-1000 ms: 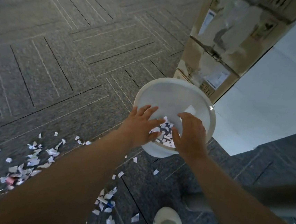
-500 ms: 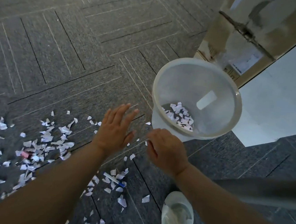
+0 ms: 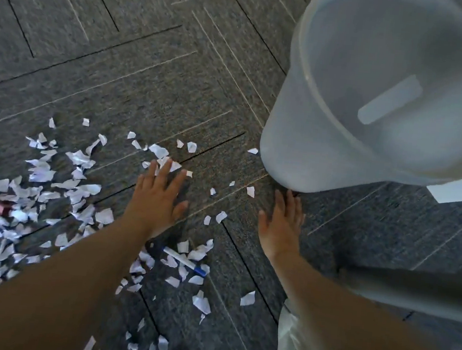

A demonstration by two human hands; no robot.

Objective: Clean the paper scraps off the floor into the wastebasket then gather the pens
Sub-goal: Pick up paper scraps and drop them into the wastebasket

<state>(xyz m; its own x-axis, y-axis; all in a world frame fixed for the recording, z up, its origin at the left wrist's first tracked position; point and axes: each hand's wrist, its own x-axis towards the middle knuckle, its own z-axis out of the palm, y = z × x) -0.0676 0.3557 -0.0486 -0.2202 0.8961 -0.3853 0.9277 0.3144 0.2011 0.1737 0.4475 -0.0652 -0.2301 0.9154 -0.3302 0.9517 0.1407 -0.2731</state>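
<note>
Scrap-clearing is the step in hand: the left hand and right hand hover low, fingers straight and empty, so next they should scoop the paper scraps at eight o'clock toward the wastebasket at two o'clock, leaving the pen near six.

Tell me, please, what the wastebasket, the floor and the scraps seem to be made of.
The wastebasket looks like translucent whitish plastic, smooth and semi-matte; a patch shows through its wall. The floor seems grey carpet tile: flecked texture, dark seams. The scraps look like thin white paper, torn and curled.
</note>
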